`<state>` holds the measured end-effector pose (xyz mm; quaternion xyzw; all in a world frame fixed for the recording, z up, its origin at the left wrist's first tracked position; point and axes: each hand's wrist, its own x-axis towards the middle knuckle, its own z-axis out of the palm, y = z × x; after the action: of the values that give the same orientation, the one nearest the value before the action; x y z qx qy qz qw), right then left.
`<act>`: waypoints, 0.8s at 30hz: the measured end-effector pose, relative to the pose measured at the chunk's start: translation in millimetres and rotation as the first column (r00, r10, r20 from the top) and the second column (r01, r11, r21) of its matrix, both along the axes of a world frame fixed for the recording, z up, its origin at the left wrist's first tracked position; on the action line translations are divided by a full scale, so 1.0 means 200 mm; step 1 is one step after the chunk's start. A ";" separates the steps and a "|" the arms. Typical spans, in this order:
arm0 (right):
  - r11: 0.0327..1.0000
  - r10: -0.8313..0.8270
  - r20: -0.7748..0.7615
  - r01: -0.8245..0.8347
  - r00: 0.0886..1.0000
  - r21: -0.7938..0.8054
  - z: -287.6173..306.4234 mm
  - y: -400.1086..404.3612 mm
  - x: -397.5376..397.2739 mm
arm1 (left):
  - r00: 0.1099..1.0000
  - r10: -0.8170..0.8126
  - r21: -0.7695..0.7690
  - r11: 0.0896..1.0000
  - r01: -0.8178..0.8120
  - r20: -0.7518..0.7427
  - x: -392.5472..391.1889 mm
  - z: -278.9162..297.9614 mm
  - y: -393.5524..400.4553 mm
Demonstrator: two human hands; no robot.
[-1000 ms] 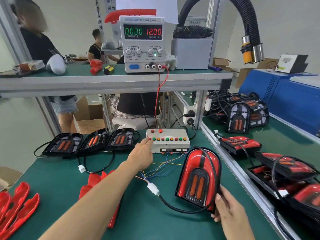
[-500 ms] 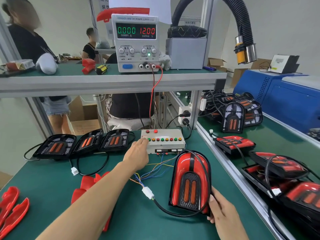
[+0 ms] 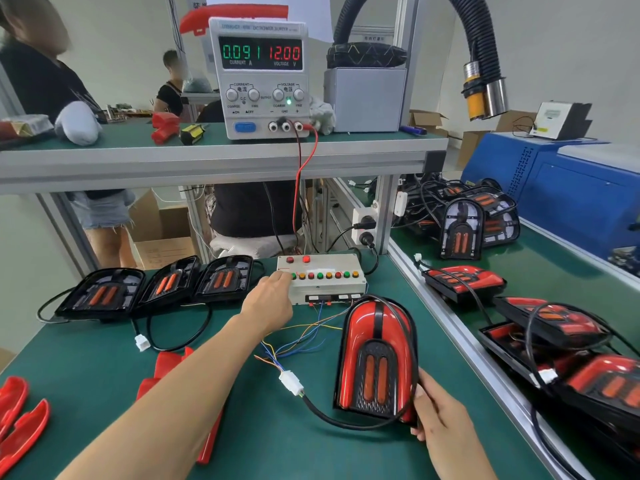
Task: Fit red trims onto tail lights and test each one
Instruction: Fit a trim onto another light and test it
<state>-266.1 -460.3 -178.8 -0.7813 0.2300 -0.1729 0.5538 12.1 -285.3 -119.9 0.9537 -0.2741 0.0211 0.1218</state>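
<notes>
The right hand (image 3: 446,420) grips the near-right edge of the trimmed light (image 3: 377,358), long axis running near-to-far, while the left hand (image 3: 268,304), fingers curled, presses the leftmost button on the far tester (image 3: 322,278).

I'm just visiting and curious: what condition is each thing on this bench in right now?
Power supply: on, reads 0.091 A, 12.00 V.
Test box: wired to the supply.
Left hand: fingers on the test box's leftmost buttons.
Tail light: red trim fitted, propped upright, plugged in.
Right hand: grips the tail light's lower right edge.
Three black tail lights: no trim, lying flat.
Loose red trims: unfitted, on the mat.
</notes>
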 end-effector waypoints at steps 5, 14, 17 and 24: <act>1.000 0.007 0.013 -0.007 1.000 -0.005 0.00 0.00 0.01 | 1.000 -0.007 0.039 0.999 0.007 -0.009 0.01 0.01 0.00; 1.000 -0.001 0.015 0.001 1.000 -0.008 0.00 0.00 0.00 | 1.000 -0.012 0.135 0.991 0.011 0.001 0.03 0.03 -0.06; 1.000 -0.005 0.026 0.006 1.000 -0.011 0.00 0.00 0.00 | 1.000 0.008 0.170 0.985 -0.009 0.005 0.03 0.02 -0.08; 0.998 0.005 -0.001 -0.005 1.000 -0.059 -0.03 -0.03 0.00 | 0.999 0.041 0.183 0.982 -0.041 0.007 0.05 0.00 -0.10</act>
<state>-265.2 -465.9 -184.3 -0.7978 0.2232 -0.1780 0.5310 21.7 -305.8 -119.9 0.9663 -0.2553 -0.0001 0.0329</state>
